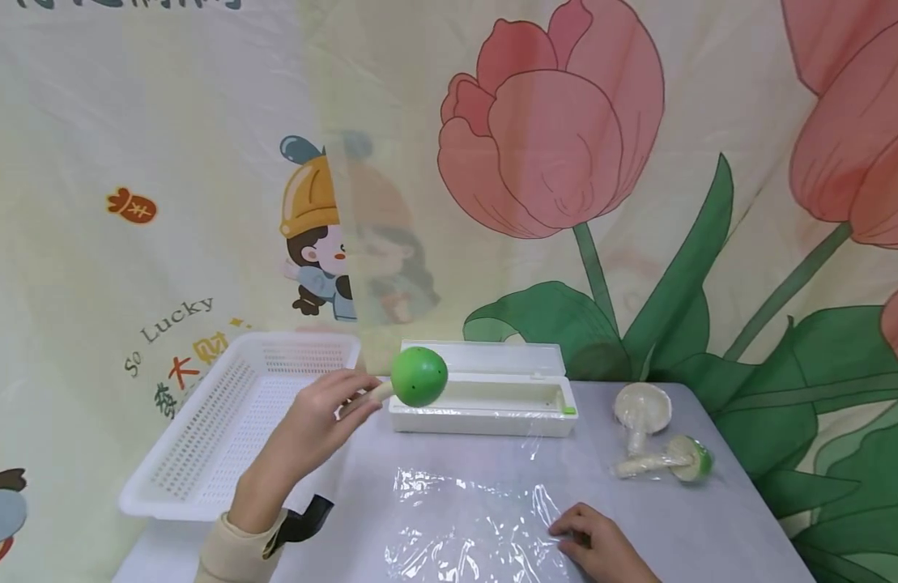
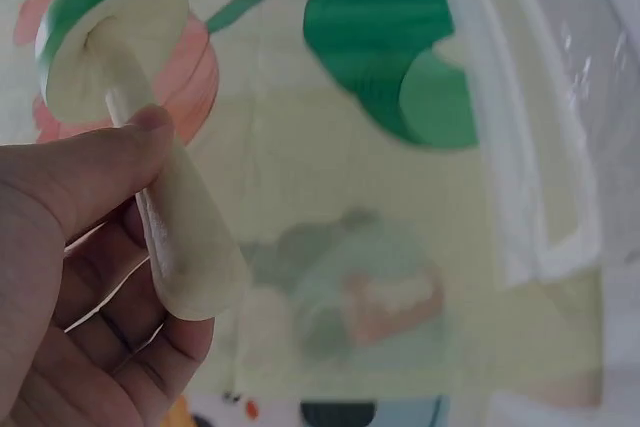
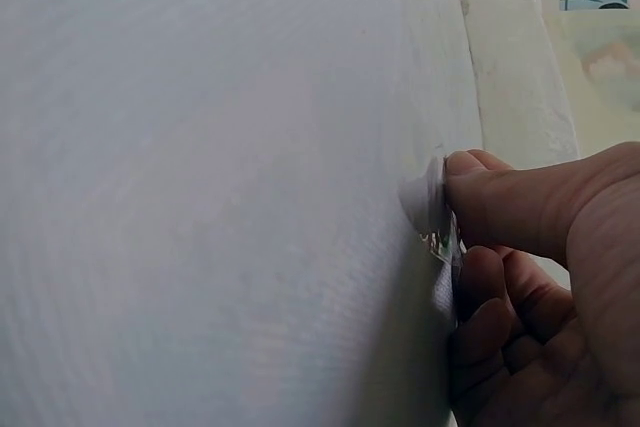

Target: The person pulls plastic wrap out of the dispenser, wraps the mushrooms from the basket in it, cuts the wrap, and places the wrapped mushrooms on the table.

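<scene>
My left hand (image 1: 313, 425) grips a toy-like mushroom (image 1: 419, 376) by its stem, held up above the table in front of the long white box. Its cap is green with small dark dots; the left wrist view shows the pale underside and the thick cream stem (image 2: 195, 242) between thumb and fingers. A sheet of clear plastic wrap (image 1: 478, 526) lies on the table, shiny and wrinkled. At its right edge is my right hand (image 1: 597, 542), and the right wrist view shows thumb and finger pinching a bit of the film (image 3: 438, 237).
Behind the sheet stands the white wrap dispenser box (image 1: 485, 423), lid raised. A white perforated basket (image 1: 175, 512) occupies the left side. On the right lie two film-wrapped mushrooms, one pale (image 1: 644, 405) and one green-capped (image 1: 685, 461). A printed curtain (image 1: 390, 65) hangs behind the table.
</scene>
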A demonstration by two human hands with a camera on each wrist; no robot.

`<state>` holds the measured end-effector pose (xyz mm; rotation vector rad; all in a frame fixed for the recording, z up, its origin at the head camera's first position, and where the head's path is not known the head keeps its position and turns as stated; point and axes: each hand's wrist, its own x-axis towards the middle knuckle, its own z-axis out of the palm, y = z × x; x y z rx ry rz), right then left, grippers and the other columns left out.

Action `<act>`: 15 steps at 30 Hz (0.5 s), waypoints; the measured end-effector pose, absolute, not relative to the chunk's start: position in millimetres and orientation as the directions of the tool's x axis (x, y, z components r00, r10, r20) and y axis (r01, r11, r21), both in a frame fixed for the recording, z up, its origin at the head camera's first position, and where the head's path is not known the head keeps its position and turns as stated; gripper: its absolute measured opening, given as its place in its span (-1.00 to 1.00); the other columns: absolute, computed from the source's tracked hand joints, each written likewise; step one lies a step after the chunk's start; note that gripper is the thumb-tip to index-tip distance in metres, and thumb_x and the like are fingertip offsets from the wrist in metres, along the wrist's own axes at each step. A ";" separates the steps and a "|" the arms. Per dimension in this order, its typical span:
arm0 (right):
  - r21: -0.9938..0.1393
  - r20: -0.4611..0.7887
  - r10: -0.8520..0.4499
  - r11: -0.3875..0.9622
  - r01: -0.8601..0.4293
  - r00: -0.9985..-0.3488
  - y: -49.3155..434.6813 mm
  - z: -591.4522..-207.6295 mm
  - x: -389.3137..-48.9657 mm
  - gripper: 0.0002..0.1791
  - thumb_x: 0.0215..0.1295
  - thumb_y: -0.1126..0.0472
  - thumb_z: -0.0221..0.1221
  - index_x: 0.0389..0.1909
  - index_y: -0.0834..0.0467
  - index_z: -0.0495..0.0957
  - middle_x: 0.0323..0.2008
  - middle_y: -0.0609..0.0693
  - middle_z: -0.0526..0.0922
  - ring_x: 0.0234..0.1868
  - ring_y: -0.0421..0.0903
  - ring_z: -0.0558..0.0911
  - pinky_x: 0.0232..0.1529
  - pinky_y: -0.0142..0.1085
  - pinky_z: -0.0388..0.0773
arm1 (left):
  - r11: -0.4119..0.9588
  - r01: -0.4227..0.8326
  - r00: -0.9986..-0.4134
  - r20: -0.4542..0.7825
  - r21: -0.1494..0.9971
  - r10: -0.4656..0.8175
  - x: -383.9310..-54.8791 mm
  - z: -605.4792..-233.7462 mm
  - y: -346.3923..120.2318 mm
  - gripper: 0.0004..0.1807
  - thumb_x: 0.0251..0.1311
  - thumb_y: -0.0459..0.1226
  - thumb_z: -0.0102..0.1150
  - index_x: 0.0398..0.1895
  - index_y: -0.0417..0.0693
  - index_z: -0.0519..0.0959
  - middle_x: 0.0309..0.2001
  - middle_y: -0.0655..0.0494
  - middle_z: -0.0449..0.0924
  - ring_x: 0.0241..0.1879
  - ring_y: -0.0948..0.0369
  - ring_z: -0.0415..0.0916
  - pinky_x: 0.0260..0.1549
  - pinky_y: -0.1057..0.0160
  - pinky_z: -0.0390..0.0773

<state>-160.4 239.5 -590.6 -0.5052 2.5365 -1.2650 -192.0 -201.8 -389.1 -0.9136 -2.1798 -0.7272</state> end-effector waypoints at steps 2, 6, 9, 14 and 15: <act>-0.805 -0.077 -0.415 0.562 -0.188 -0.907 239.4 -590.9 -159.7 -0.87 0.28 0.21 0.38 -0.18 -0.02 0.74 -0.15 -0.06 0.58 -0.21 -0.39 0.51 -0.24 -0.42 0.55 | 0.563 0.780 -0.555 0.717 0.273 0.422 -189.6 -402.1 -187.0 -0.70 0.07 -0.43 0.49 -0.10 -0.13 0.69 -0.14 0.08 0.71 -0.33 0.29 0.53 -0.38 0.43 0.58; -0.807 -0.074 -0.412 0.560 -0.188 -0.908 239.4 -590.7 -159.5 -0.87 0.29 0.21 0.37 -0.17 -0.02 0.74 -0.15 -0.06 0.58 -0.23 -0.39 0.50 -0.25 -0.42 0.54 | 0.536 0.769 -0.618 0.615 0.347 0.489 -185.8 -435.8 -153.6 -0.77 0.16 -0.34 0.45 -0.11 -0.10 0.70 -0.12 0.10 0.74 -0.20 0.26 0.62 -0.21 0.34 0.67; -0.806 -0.083 -0.408 0.564 -0.180 -0.909 239.2 -590.7 -159.6 -0.87 0.30 0.20 0.36 -0.16 -0.02 0.75 -0.14 -0.05 0.57 -0.23 -0.38 0.48 -0.26 -0.42 0.53 | 0.532 0.749 -0.661 0.506 0.395 0.554 -181.4 -463.0 -131.9 -0.81 0.23 -0.27 0.41 -0.11 -0.06 0.70 -0.14 0.16 0.74 -0.17 0.30 0.62 -0.13 0.33 0.66; -0.799 -0.099 -0.397 0.579 -0.165 -0.913 239.2 -591.3 -159.9 -0.87 0.30 0.18 0.37 -0.16 -0.04 0.75 -0.13 -0.05 0.57 -0.21 -0.37 0.48 -0.23 -0.42 0.54 | 0.491 0.704 -0.696 0.359 0.513 0.622 -176.4 -499.7 -109.7 -0.87 0.31 -0.23 0.34 -0.13 -0.02 0.70 -0.17 0.20 0.71 -0.20 0.43 0.56 -0.18 0.47 0.61; -0.799 -0.101 -0.394 0.579 -0.162 -0.913 239.1 -591.2 -160.0 -0.87 0.30 0.18 0.37 -0.16 -0.04 0.75 -0.13 -0.05 0.57 -0.21 -0.37 0.48 -0.23 -0.42 0.55 | 0.483 0.691 -0.702 0.339 0.538 0.626 -175.9 -506.2 -107.2 -0.87 0.31 -0.23 0.34 -0.13 -0.01 0.70 -0.18 0.20 0.70 -0.21 0.46 0.56 -0.19 0.50 0.60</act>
